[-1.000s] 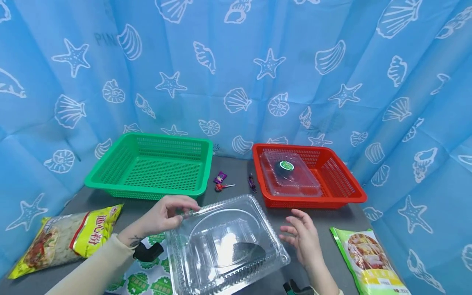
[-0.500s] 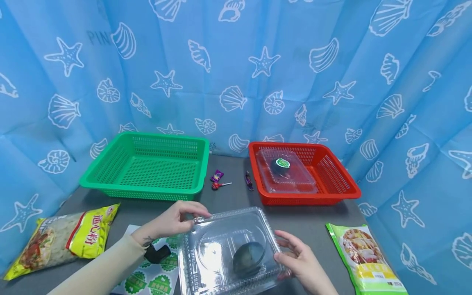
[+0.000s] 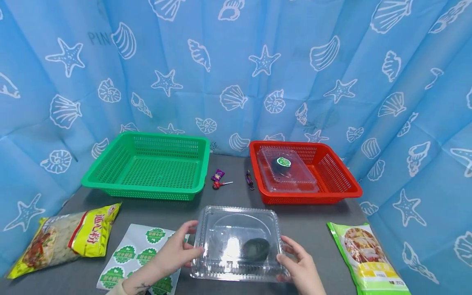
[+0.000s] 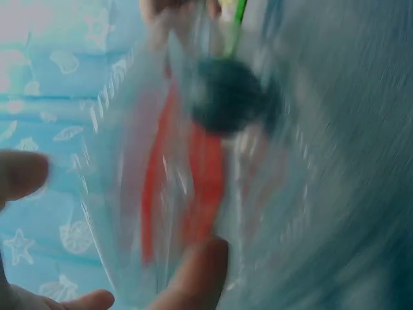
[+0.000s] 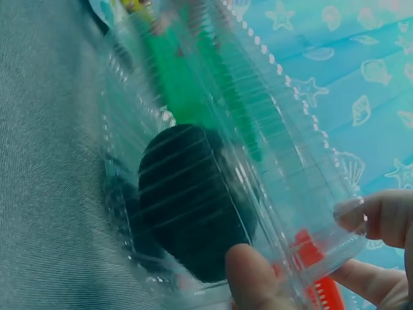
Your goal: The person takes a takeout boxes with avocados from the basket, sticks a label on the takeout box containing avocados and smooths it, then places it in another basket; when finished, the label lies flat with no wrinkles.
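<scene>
A clear plastic clamshell box (image 3: 228, 229) with its lid down lies level in front of me in the head view. Inside, towards its right end, sits a dark green, egg-shaped item (image 5: 187, 200). My left hand (image 3: 176, 255) holds the left edge, thumb over the rim and fingers along the side. At the opposite edge my right hand (image 3: 300, 264) grips the rim between thumb and fingers. The left wrist view is blurred, but the left thumb (image 4: 200, 274) shows against the box. Beside my left forearm lies a sheet of round green stickers (image 3: 125, 254).
A green basket (image 3: 147, 189) stands back left. A red basket (image 3: 306, 200) at back right contains another clear box (image 3: 295, 174) with a green sticker. Small candies (image 3: 217, 175) and a lollipop (image 3: 216, 185) lie between. Food bags flank me: yellow (image 3: 88, 233) left, green-white (image 3: 365, 254) right.
The box has turned from tilted to level. My right hand has come from beside it to its right edge. My left hand has shifted from the far left corner down to the left side.
</scene>
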Demonstrator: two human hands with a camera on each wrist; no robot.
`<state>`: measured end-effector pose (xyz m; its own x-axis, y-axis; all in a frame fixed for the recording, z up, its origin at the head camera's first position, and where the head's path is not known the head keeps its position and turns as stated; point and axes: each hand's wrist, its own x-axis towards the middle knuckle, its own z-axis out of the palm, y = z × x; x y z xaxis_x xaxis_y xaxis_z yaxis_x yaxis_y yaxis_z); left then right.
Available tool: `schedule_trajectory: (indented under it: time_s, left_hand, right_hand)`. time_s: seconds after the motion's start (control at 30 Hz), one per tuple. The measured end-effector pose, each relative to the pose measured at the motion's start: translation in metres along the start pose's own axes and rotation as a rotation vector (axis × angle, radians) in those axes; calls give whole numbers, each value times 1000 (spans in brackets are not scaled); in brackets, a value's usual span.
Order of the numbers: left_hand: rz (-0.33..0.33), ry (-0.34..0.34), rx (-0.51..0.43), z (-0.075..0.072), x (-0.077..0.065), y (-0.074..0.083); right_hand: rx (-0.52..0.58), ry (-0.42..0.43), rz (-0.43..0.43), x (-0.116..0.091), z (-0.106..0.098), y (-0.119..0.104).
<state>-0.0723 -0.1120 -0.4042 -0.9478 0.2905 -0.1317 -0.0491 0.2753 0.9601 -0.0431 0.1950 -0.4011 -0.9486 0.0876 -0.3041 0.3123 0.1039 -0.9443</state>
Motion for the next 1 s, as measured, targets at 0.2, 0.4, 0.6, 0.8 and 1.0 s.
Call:
schedule_trajectory:
  time_s: [0.2,0.4,0.6,0.8,1.0]
  left_hand:
    - [34,-4,21,6,0,-9]
    - [4,23,7,-3,7,-8]
    - [-19,37,-13,-6,14,-10]
    - [-41,62,-33,-7,17,-11]
    - [-73,128,44,-12,16,-13]
  right_hand:
    - [4,49,-16,12,8,2]
    - [-1,52,-21,28,17,-2]
    - [5,50,-41,37,19,-6]
    - [-21,50,-23,42,21,-9]
    - [-35,37,-26,41,22,-10]
